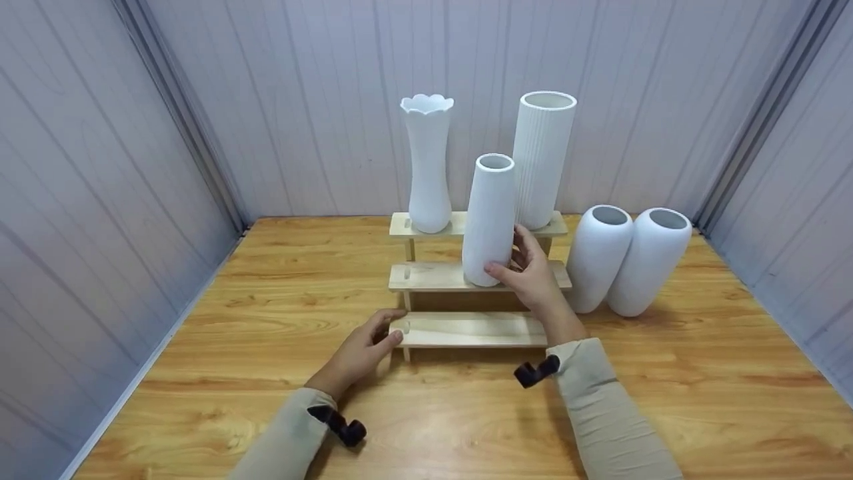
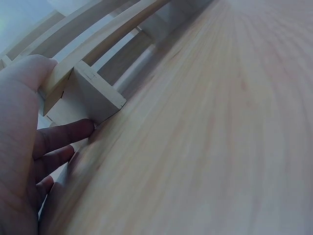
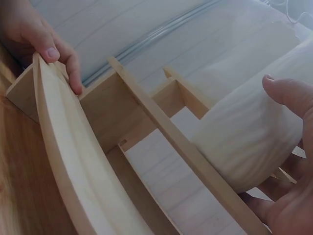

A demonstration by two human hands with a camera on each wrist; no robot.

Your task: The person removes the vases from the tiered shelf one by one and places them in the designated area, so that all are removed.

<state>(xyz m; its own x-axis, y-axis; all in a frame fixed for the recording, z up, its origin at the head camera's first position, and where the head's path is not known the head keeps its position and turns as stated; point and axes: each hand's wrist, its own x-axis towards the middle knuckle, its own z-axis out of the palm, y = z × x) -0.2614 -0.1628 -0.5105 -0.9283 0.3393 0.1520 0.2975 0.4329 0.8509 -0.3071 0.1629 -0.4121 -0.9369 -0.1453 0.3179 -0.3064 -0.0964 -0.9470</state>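
A three-step wooden stand (image 1: 473, 330) stands on the wooden table. My left hand (image 1: 360, 350) holds the left end of its lowest step, the thumb (image 3: 46, 46) on top and the other fingers (image 2: 66, 134) bent round the side. With its thumb and fingers on either side, my right hand (image 1: 538, 283) grips a smooth white vase (image 1: 490, 220) low on its body. The vase is upright, its base right at the middle step (image 1: 433, 277). On the top step stand a white vase with a scalloped rim (image 1: 428, 167) and a tall ribbed white vase (image 1: 548, 157).
Right of the stand, two more smooth white vases (image 1: 598, 263) (image 1: 652, 267) stand side by side on the table (image 1: 280, 293). Pale panelled walls (image 1: 320, 120) close the space at the back and sides. A small black device (image 1: 340, 427) sits on each wrist.
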